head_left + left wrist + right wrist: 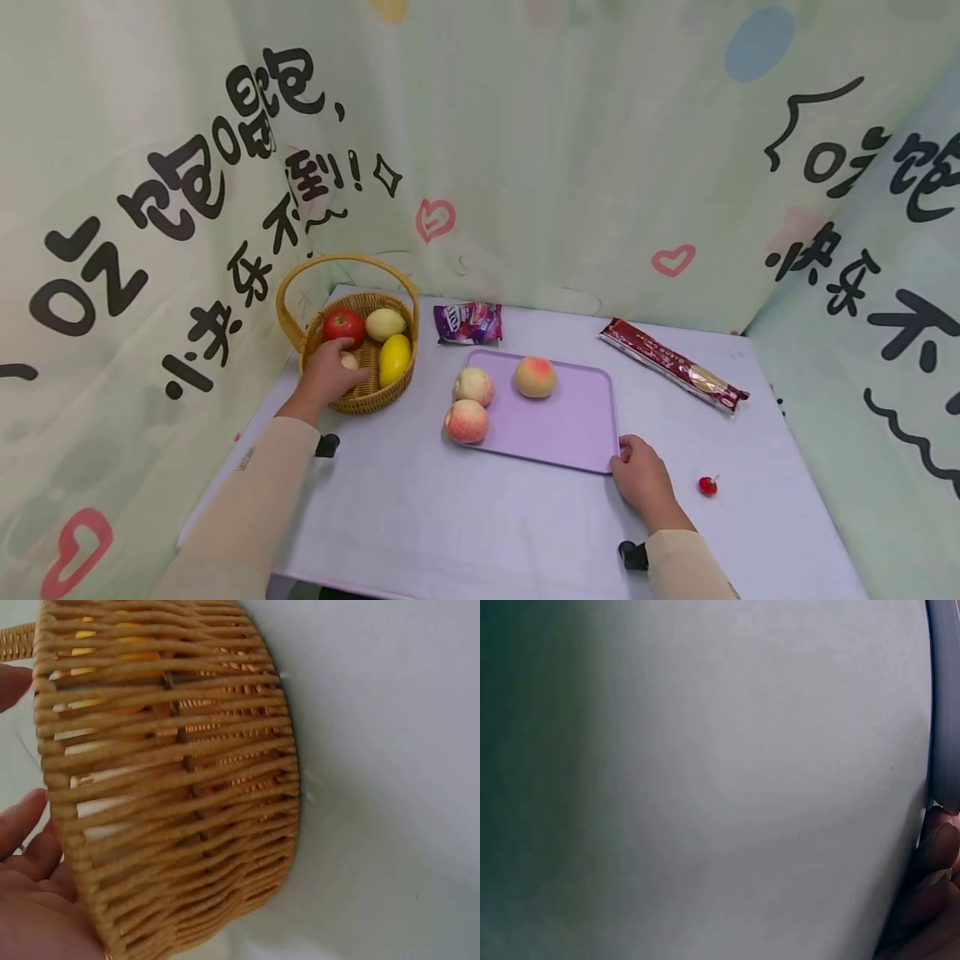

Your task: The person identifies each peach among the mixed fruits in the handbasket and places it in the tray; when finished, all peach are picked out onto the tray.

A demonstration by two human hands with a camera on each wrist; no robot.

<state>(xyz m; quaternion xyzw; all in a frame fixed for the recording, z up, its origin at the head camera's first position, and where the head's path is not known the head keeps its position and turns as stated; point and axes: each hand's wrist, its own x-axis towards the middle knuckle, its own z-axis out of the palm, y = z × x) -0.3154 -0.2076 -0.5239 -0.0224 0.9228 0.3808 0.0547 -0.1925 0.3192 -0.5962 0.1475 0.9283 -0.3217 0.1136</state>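
My left hand (pixel 330 372) reaches over the rim of a wicker basket (pixel 367 402), thumb and fingers spread about a pale round fruit (pixel 348 360). It hides most of that fruit; whether it grips it cannot be told. A red tomato (pixel 343 328), a pale yellow-green fruit (pixel 385 324) and a yellow lemon-like fruit (pixel 394 360) lie in the basket. At the near right corner of a purple tray (pixel 555 417), my right hand (pixel 645 477) pinches the edge. Three peaches are at the tray: one peach (pixel 535 377) toward the back, another (pixel 473 387) and a third (pixel 467 421) at its left edge.
A purple snack bag (pixel 468 322) lies behind the tray. To the right are a long dark red snack packet (pixel 673 364) and a small red fruit (pixel 707 485). The basket's tall handle (pixel 345 257) arches over it. Printed curtains stand around the white table (pixel 480 525).
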